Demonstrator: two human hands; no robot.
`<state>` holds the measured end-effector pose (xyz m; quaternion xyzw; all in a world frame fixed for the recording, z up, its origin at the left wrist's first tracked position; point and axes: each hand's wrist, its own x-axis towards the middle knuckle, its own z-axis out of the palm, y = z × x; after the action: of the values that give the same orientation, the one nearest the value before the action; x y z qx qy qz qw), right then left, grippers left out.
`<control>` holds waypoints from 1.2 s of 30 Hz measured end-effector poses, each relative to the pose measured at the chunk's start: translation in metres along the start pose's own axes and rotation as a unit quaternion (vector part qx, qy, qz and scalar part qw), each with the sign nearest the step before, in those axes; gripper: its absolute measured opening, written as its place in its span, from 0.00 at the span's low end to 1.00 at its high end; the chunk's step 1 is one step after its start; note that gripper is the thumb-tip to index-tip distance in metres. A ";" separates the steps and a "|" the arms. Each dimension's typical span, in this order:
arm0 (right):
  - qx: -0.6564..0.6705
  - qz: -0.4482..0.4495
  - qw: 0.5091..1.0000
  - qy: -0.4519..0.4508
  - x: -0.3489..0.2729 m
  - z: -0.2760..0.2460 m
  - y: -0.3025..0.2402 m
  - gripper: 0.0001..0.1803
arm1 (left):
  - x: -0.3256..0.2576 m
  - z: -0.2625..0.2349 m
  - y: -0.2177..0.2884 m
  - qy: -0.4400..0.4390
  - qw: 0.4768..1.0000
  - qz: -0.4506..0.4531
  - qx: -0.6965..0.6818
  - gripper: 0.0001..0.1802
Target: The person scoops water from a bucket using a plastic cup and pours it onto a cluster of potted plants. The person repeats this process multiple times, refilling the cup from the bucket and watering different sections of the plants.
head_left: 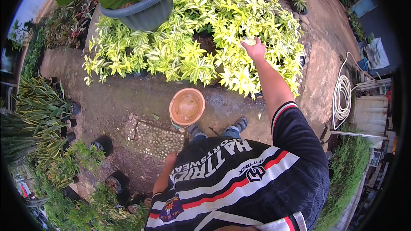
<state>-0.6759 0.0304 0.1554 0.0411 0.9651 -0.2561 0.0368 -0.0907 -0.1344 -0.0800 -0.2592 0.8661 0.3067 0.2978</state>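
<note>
Far off, right of centre, our right hand (255,50) grips a small pale object (249,41) among the yellow-green plants (184,55). It looks widest left to right, though we cannot tell which way it points, and it shows at the fingers' far side. Our left hand (171,158) hangs nearer, its finger state unclear.

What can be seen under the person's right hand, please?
Under the right hand are yellow-green leaves; those directly behind the hand are covered, and the dense foliage hides the ground there.
</note>
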 end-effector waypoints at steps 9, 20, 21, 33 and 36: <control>-0.005 -0.008 1.000 -0.004 -0.001 -0.009 -0.007 0.47 | -0.005 -0.001 0.007 0.010 0.999 -0.018 -0.027 0.13; -0.009 -0.005 1.000 0.001 0.001 -0.023 -0.004 0.48 | 0.001 0.011 -0.001 0.027 0.999 -0.003 -0.037 0.13; -0.009 -0.004 1.000 -0.001 0.001 -0.024 -0.005 0.48 | 0.002 0.013 -0.001 0.030 0.999 -0.005 -0.038 0.13; 0.183 0.055 0.980 -0.046 0.007 -0.012 0.022 0.46 | -0.005 0.003 0.019 0.017 1.000 0.001 -0.003 0.13; 0.318 0.109 0.930 -0.149 -0.021 -0.013 0.007 0.43 | -0.006 0.020 0.004 0.019 0.999 -0.024 -0.041 0.14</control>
<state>-0.6553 0.0413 0.1648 0.1169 0.8060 -0.5474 0.1927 -0.0818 -0.1164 -0.0871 -0.2975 0.8518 0.3302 0.2773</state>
